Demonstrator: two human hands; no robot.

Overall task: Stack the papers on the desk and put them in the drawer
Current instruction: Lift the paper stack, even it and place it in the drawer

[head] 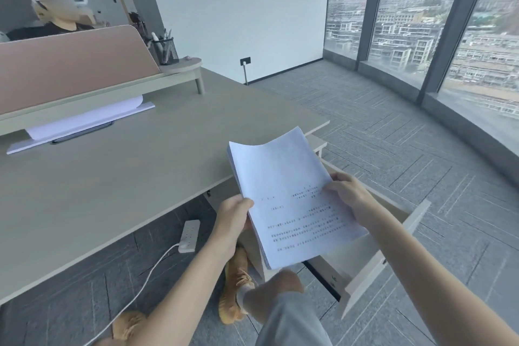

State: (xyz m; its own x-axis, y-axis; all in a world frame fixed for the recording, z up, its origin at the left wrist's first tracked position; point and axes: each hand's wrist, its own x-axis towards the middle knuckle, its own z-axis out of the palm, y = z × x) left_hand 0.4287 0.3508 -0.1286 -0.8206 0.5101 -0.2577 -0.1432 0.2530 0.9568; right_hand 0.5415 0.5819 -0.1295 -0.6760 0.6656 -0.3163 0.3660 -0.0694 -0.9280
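Observation:
A thick stack of printed white papers (289,194) is held in the air beyond the desk's right end, tilted, its far edge curling up. My left hand (231,222) grips its left edge and my right hand (351,196) grips its right edge. Right under the stack an open drawer (393,247) of a light cabinet is pulled out toward the lower right; the papers hide most of its inside. The grey-beige desk (126,182) spreads to the left.
More white paper and a dark flat device (81,123) lie under the desk's raised shelf. A mesh pen holder (165,50) stands on that shelf. A white power strip (189,236) lies on the carpet. Another person sits behind the pink divider (70,56).

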